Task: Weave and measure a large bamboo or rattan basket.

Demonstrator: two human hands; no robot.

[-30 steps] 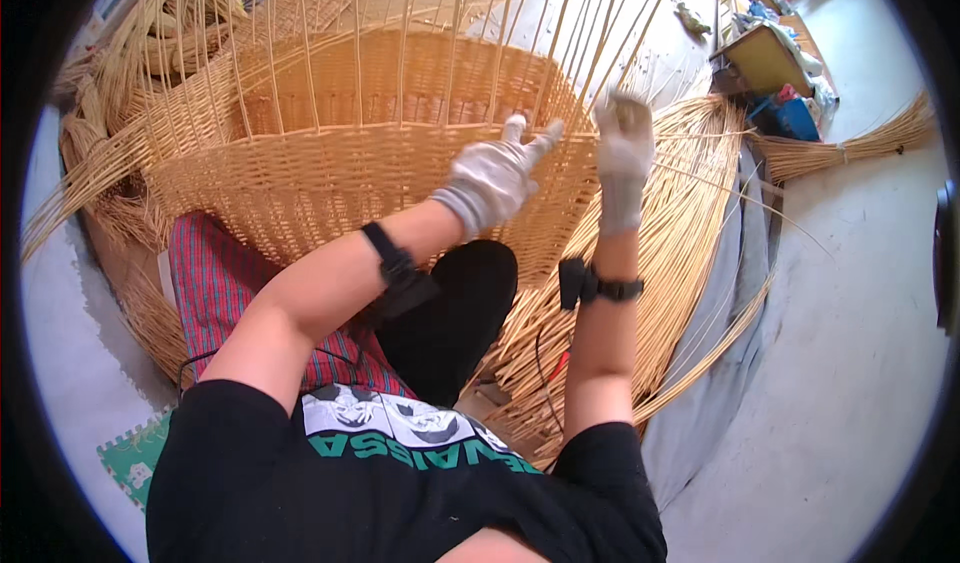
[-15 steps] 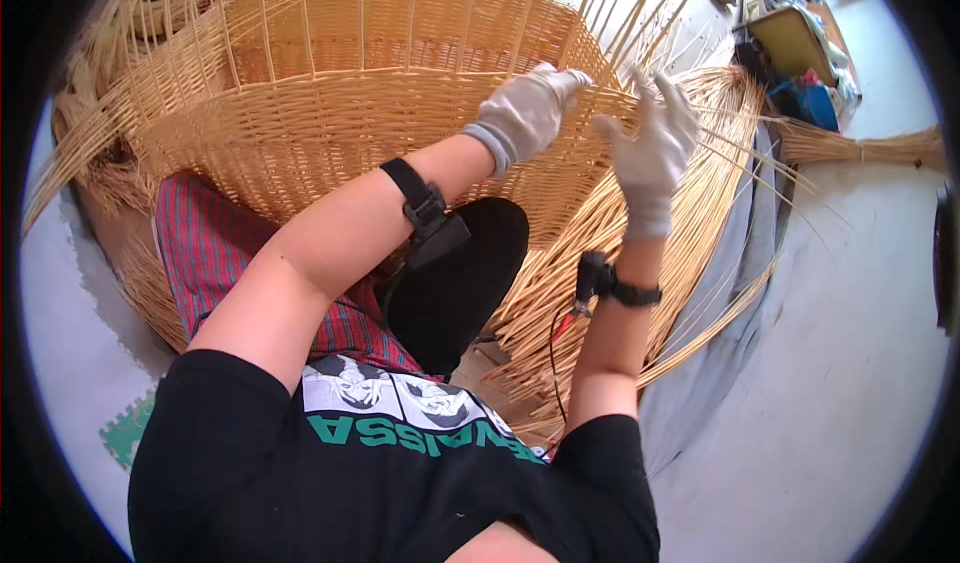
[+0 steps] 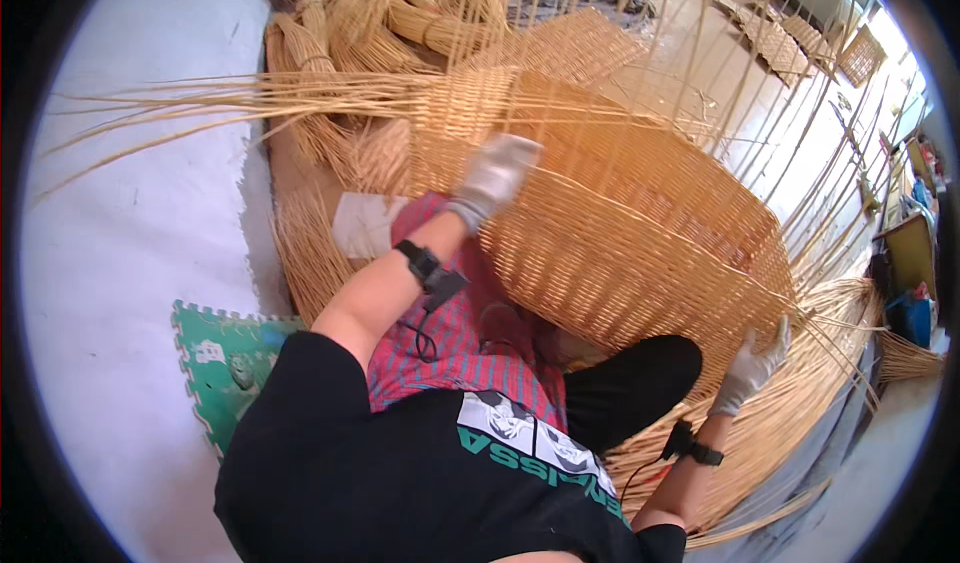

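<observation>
A large woven wicker basket (image 3: 600, 253) lies across my lap, with long upright canes rising from its walls. My left hand (image 3: 497, 176), in a white work glove, is at the near rim toward the basket's left end. Motion smears its fingers, so I cannot make out whether they grip the rim. My right hand (image 3: 752, 371), gloved too, is by the outside of the basket's lower right corner. Its thumb and fingers are apart, and I see nothing held in it. Long loose canes (image 3: 350, 98) stick out sideways from the basket's left end.
Bundles of cane (image 3: 420, 28) are heaped at the back left. A thick spread of canes (image 3: 800, 393) lies along my right side. A flat woven panel (image 3: 570, 53) rests behind the basket. Green foam mat (image 3: 225, 363) shows at the left.
My left hand has gone from the basket's right end to its left part. My right hand is lower beside the right corner. The view has swung left.
</observation>
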